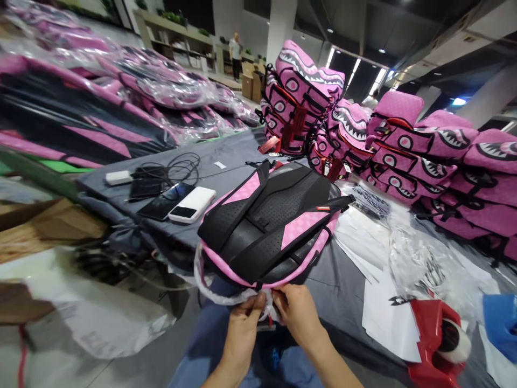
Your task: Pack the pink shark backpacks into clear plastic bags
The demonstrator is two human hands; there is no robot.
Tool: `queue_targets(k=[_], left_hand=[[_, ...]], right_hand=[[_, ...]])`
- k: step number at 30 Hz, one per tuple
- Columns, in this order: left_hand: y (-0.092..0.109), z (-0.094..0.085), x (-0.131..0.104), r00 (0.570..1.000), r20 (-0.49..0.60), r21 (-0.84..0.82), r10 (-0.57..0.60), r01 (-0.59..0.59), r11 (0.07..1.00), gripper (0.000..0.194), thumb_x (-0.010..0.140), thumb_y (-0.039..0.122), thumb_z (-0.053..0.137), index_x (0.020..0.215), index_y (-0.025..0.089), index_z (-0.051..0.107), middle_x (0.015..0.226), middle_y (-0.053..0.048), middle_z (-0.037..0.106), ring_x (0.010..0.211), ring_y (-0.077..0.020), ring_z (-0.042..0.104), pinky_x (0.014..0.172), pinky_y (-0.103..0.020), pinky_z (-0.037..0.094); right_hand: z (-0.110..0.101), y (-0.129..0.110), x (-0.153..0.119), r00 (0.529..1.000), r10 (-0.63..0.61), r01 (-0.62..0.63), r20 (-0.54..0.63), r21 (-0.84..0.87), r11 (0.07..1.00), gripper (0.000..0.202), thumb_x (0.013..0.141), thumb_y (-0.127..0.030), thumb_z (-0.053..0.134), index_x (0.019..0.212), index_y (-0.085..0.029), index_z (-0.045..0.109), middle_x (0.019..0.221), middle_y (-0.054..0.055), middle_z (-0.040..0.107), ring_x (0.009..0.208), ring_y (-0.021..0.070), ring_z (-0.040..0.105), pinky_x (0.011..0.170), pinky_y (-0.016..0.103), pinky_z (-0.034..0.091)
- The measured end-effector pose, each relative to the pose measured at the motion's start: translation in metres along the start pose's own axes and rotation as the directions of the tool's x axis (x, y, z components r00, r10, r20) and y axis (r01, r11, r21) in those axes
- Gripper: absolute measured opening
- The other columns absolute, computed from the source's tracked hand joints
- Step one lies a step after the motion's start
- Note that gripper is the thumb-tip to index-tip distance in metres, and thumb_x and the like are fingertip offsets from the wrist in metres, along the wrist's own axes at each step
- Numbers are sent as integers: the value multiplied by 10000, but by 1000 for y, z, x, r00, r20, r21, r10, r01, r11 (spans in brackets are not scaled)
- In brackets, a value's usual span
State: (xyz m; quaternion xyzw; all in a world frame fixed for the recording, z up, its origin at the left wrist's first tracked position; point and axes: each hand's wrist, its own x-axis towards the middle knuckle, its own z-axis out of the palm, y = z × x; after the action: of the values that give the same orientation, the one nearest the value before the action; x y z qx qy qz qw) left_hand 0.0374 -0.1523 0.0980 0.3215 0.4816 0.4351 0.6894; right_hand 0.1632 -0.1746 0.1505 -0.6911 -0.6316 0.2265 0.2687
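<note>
A pink and black backpack (258, 229) lies on the table with its black back panel and shoulder straps facing up. Along its near left edge runs a bunched clear plastic bag (214, 293), which passes down to my hands. My left hand (245, 318) pinches the plastic between thumb and fingers, just below the backpack's near end. Close beside it, my right hand (297, 310) is closed at the same edge, with plastic showing between the two hands. Its fingertips are partly hidden, but they appear to grip the plastic too.
A white power bank (193, 205), a dark phone (163, 202) and cables (181, 168) lie to the left. Pink shark-mouth backpacks (404, 145) are stacked at the right; plastic-wrapped ones (141, 81) pile up at the left. A red tape dispenser (432, 339) sits on papers (385, 318).
</note>
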Motion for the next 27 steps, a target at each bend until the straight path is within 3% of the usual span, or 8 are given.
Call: queue_targets(k=[4, 6, 8, 13, 16, 22, 25, 27], left_hand=[[-3, 3, -2, 1000, -21, -57, 18, -19, 998, 573, 496, 753, 836, 633, 207, 729, 703, -48, 738, 765, -246, 654, 800, -332, 525], [-4, 3, -3, 999, -35, -80, 16, -19, 997, 565, 500, 734, 850, 661, 205, 735, 732, -42, 745, 768, -232, 647, 802, -322, 521], [-5, 4, -4, 999, -36, -116, 4, -8, 993, 555, 509, 703, 868, 691, 195, 739, 743, -38, 745, 738, -209, 631, 773, -308, 517], [-6, 7, -7, 998, -26, -241, -62, 54, 969, 599, 477, 667, 908, 744, 167, 714, 733, -45, 726, 725, -211, 664, 714, -315, 527], [-6, 9, -5, 995, -31, -291, -92, 79, 953, 625, 445, 643, 932, 795, 177, 707, 778, -41, 736, 787, -222, 697, 766, -329, 547], [-3, 9, 2, 996, -13, -259, -85, 79, 963, 641, 378, 646, 943, 729, 172, 692, 713, -35, 716, 781, -237, 701, 794, -352, 551], [-1, -6, -3, 999, -44, -186, -31, 22, 982, 619, 397, 586, 960, 802, 183, 722, 837, -35, 754, 893, -232, 693, 870, -316, 524], [-1, -21, -9, 996, -90, -70, 20, -27, 997, 629, 441, 597, 943, 883, 198, 740, 930, -34, 766, 961, -236, 681, 902, -306, 510]], right_hand=[[7, 7, -6, 988, 10, -28, -156, -116, 993, 151, 842, -201, 631, 939, -201, 746, 781, 83, 728, 651, 189, 647, 619, 260, 383], [9, 7, -10, 975, -18, 16, -223, -10, 1000, 131, 881, -267, 616, 882, -201, 729, 801, 73, 700, 657, 175, 619, 627, 264, 389], [10, 6, -12, 974, -15, 51, -226, 157, 986, 281, 956, -375, 540, 799, -195, 689, 766, 52, 643, 649, 157, 562, 617, 263, 381], [8, 0, -7, 987, 93, -146, 128, 507, 850, 575, 956, -659, 435, 603, -205, 455, 523, -43, 401, 494, 90, 338, 479, 242, 253], [6, -3, 2, 945, 115, -286, 307, 601, 747, 533, 893, -671, 530, 632, -215, 441, 478, -80, 360, 433, 62, 287, 434, 223, 200], [5, 1, 19, 826, 45, -534, 562, 753, 385, 505, 680, -578, 769, 711, -249, 388, 458, -174, 185, 436, 37, 68, 411, 196, 70], [-2, 3, 18, 798, 11, -540, 602, 708, 455, 468, 726, -640, 723, 770, -233, 496, 460, -166, 190, 432, 48, 81, 417, 205, 72], [-7, -1, 8, 903, 63, -362, 425, 674, 644, 447, 812, -649, 652, 793, -210, 575, 475, -123, 283, 427, 63, 195, 431, 213, 164]])
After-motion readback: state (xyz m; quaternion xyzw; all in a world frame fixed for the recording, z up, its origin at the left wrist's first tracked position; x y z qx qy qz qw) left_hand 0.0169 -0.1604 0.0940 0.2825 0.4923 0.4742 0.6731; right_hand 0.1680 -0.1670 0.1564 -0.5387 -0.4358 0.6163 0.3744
